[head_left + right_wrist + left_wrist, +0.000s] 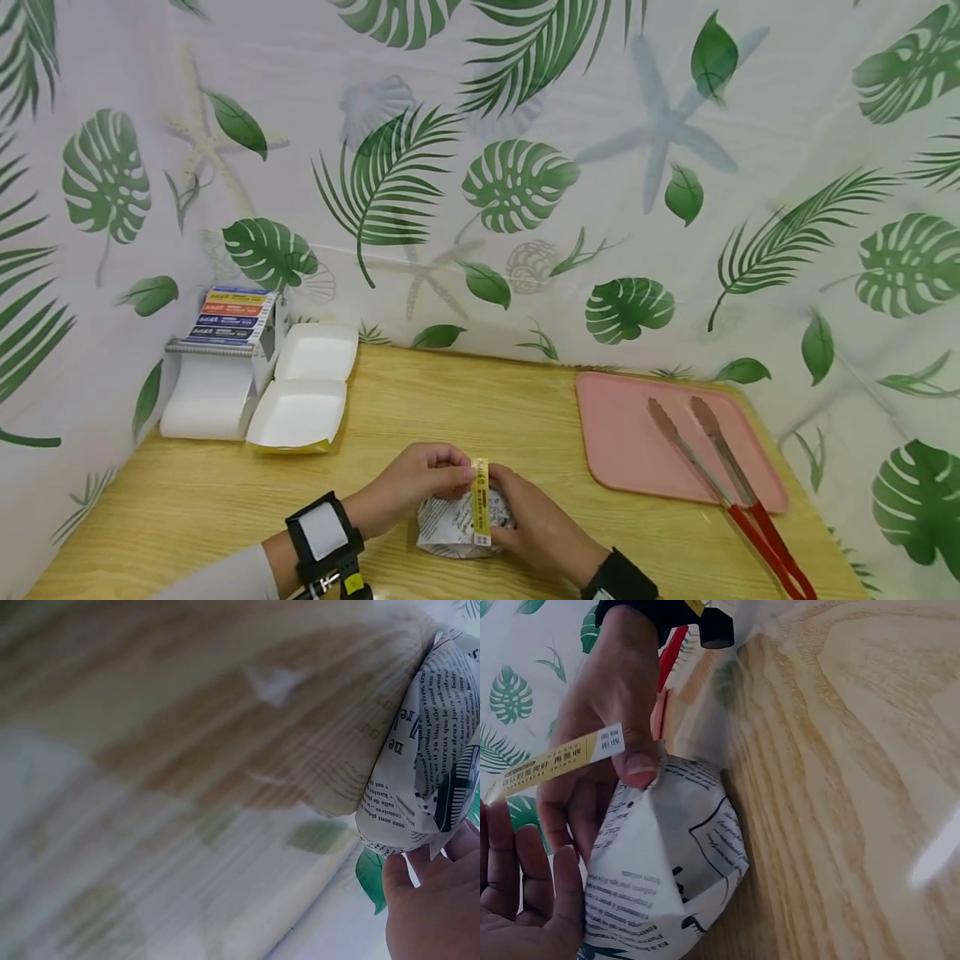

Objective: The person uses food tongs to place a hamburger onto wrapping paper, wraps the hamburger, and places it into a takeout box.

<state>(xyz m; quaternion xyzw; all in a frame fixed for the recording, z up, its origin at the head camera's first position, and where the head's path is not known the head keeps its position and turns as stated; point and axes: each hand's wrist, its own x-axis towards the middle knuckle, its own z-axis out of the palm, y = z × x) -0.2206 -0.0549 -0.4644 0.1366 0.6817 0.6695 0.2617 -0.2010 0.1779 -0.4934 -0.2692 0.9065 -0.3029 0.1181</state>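
Note:
A package wrapped in newsprint-patterned paper (446, 529) sits on the wooden table before me. My left hand (408, 487) pinches the far end of a yellow sticker strip (481, 504) between thumb and fingertips. Dark print runs along the strip, which overlaps the package in the head view. My right hand (538, 523) grips the package's right side, its thumb pressed on a paper fold in the left wrist view. In the right wrist view, fingers (420, 866) of that hand reach the wrapper's lower end. The package's contents are hidden by the paper.
At the back left stands a dispenser (225, 350) with rows of coloured stickers. Beside it lies an opened white clamshell box (303, 400). A pink tray (618, 442) is on the right, with red-handled tongs (738, 492) resting across it. A leaf-patterned curtain (525, 250) hangs behind the table.

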